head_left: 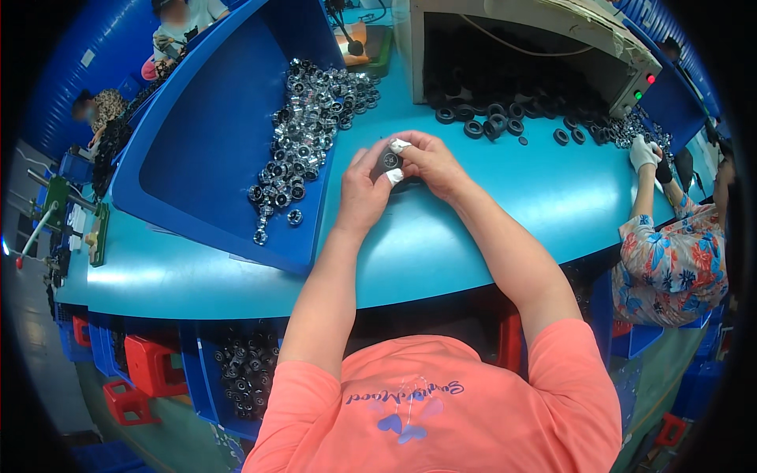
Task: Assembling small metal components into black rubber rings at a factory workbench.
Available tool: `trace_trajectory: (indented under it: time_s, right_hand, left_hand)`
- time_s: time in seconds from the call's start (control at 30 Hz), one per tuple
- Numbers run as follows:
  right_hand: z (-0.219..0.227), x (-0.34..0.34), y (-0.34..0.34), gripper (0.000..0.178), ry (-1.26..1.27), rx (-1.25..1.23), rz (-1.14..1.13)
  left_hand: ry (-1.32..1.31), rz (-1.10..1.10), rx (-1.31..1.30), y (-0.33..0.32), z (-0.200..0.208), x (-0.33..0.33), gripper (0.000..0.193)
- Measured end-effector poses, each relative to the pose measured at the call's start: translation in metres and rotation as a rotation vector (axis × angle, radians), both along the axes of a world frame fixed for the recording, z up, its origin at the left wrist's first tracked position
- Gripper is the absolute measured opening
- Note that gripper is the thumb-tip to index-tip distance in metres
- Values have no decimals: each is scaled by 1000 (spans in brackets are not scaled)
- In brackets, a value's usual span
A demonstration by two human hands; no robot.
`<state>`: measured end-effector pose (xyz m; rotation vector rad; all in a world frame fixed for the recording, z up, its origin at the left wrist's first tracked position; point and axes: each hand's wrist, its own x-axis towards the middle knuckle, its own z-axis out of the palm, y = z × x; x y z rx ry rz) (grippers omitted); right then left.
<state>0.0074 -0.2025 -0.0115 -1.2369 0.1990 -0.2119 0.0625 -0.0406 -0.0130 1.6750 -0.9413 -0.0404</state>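
Observation:
Between my two hands, above the teal table, is a small black toy wheel with a round hub facing up. My left hand is closed on its left side, with white tape round the thumb. From the right, my right hand grips the same wheel, its thumb also taped in white and pressed at the far edge. My palms and curled fingers hide the wheel's underside. Shiny chrome wheel hubs lie heaped to the left of my hands, in a tilted blue bin.
Loose black rubber tyres spill from a metal box with red and green lights. At the right a person in a flowered shirt works with a white glove. Under the teal table stand red stools and a bin of black wheels.

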Motion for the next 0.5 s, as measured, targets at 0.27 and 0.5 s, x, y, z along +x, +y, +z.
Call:
trace_trajectory:
  time_s: [0.27,0.5]
  right_hand:
    - [3,-1,8,36,-29,-32,-73]
    - [4,-3,5,35,-42,50,-69]
  left_hand:
    - [-1,-17,-46,3,4,2,46]
    - [108,13,-105,-2,-7,4,47]
